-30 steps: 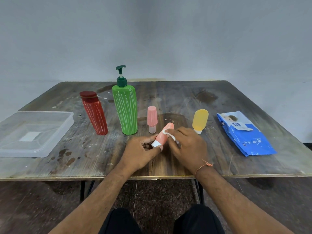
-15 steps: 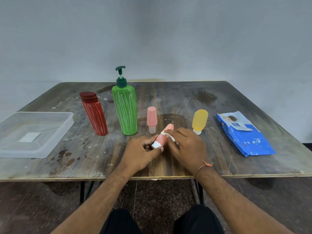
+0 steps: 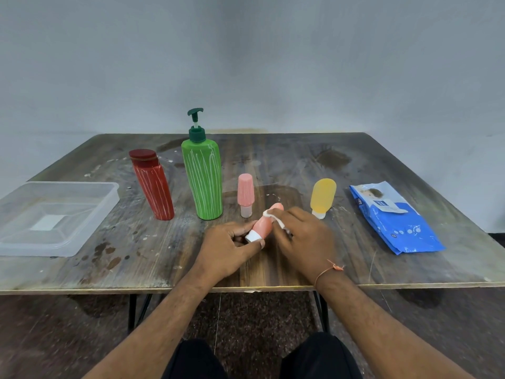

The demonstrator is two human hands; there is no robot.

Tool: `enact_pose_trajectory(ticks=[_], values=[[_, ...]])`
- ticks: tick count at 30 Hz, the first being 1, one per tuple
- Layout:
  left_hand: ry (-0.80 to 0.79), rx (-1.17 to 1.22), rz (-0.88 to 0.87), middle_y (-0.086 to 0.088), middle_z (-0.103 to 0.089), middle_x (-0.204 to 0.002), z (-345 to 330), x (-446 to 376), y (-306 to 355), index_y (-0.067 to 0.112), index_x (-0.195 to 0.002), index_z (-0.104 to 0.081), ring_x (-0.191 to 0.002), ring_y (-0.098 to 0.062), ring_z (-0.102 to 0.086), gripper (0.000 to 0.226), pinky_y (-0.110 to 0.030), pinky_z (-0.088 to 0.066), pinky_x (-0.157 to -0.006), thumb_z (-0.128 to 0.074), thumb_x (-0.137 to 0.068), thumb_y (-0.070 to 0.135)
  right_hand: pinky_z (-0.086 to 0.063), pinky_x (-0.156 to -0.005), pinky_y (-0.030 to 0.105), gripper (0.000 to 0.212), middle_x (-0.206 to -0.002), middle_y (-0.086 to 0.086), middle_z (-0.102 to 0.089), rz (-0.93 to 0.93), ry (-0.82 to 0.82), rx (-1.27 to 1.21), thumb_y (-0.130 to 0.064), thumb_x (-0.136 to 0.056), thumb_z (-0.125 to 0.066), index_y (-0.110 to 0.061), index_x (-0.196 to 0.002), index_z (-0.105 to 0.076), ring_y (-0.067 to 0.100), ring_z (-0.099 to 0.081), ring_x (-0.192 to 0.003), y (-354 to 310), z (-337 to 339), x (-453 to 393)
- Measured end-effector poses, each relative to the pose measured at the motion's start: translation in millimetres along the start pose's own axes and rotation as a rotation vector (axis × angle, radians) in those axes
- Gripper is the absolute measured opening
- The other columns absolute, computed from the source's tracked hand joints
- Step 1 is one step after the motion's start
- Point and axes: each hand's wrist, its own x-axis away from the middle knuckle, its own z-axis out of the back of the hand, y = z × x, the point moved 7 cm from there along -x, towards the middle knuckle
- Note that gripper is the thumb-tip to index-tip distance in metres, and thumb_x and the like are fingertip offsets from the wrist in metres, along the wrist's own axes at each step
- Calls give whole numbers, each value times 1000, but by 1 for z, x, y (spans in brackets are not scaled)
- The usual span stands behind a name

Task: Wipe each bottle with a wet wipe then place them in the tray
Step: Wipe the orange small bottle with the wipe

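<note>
My left hand (image 3: 228,248) grips the white cap end of a small salmon-pink bottle (image 3: 263,225), which tilts away from me just above the table. My right hand (image 3: 304,239) presses a crumpled white wet wipe (image 3: 273,216) against the bottle's upper part. Standing in a row behind are a red bottle (image 3: 153,184), a tall green pump bottle (image 3: 202,176), a small pink capped bottle (image 3: 246,194) and a yellow bottle (image 3: 322,196) on its cap. A clear plastic tray (image 3: 90,212) sits at the left, with nothing visible in it.
A blue pack of wet wipes (image 3: 393,220) lies at the right of the worn wooden table (image 3: 273,165). The table's front edge runs just under my wrists. A plain grey wall stands behind.
The wipe in my right hand has slid along the salmon-pink bottle toward its far end. My left hand keeps its grip on the cap end. Nothing else moved.
</note>
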Motion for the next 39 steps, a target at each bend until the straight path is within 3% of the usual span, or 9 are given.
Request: enact_pose_trajectory(ticks=[3, 7, 11, 14, 19, 23, 28, 35, 39], values=[[-11, 0, 13, 13, -75, -96, -1, 0, -1, 32, -132, -72, -86, -6, -70, 53, -18, -54, -76, -88, -82, 26, -49, -58, 30, 32, -98, -5, -70, -82, -6, -5, -28, -100, -64, -28, -130, -75, 19, -63, -77, 8, 1, -1], [-9, 46, 23, 17, -76, -95, -1, 0, 0, 34, -127, -74, -86, -4, -72, 47, -16, -54, -78, -87, -84, 22, -44, -61, 24, 29, -100, -8, -71, 71, -74, -79, -28, -100, -66, -29, -127, -76, 16, -64, -77, -5, -3, 1], [-28, 90, 39, 24, -75, -94, -1, 0, 0, 31, -126, -75, -87, 5, -71, 43, -11, -51, -78, -86, -86, 19, -51, -57, 35, 23, -94, -9, -70, 159, -76, -132, -32, -100, -66, -33, -121, -77, 20, -67, -75, -15, -5, 4], [-19, 86, 55, 20, -75, -89, 0, 1, 2, 32, -126, -75, -80, 8, -66, 45, -8, -47, -76, -87, -85, 18, -47, -58, 30, 25, -95, -9, -70, 74, 16, -61, -32, -101, -63, -31, -120, -79, 19, -65, -73, -6, 2, 1], [-48, 81, 73, 16, -77, -106, 0, 0, -2, 31, -129, -74, -93, 4, -70, 48, -8, -47, -81, -87, -84, 22, -51, -59, 31, 31, -102, -10, -72, -190, 31, -43, -31, -100, -61, -36, -127, -76, 17, -66, -79, 17, 4, 0], [-44, 141, 92, 22, -78, -108, 1, 1, 1, 30, -126, -75, -98, 4, -72, 45, -9, -50, -85, -86, -85, 17, -43, -58, 25, 33, -101, -10, -70, -101, -22, -45, -29, -101, -62, -31, -131, -75, 15, -63, -76, 9, 4, -1], [-45, 245, 106, 21, -78, -109, 3, 2, 6, 42, -118, -73, -100, 3, -72, 44, -12, -52, -88, -81, -90, 9, -45, -60, 27, 27, -101, -10, -72, 150, -87, -108, -33, -101, -64, -33, -125, -76, 15, -66, -78, -13, -1, 2], [-84, 279, 152, 16, -75, -122, 0, 1, -3, 31, -129, -73, -117, -5, -71, 47, -37, -53, -108, -83, -88, 11, -57, -59, 40, 34, -104, -7, -73, -148, 36, -65, -32, -100, -57, -32, -130, -75, 20, -68, -78, 15, 5, 0], [-84, 285, 161, 16, -75, -122, 1, 2, -3, 30, -129, -73, -117, -4, -70, 46, -40, -53, -110, -83, -88, 10, -59, -61, 41, 37, -108, -7, -74, -179, 29, -80, -28, -99, -59, -32, -133, -73, 19, -68, -81, 18, 5, 0]])
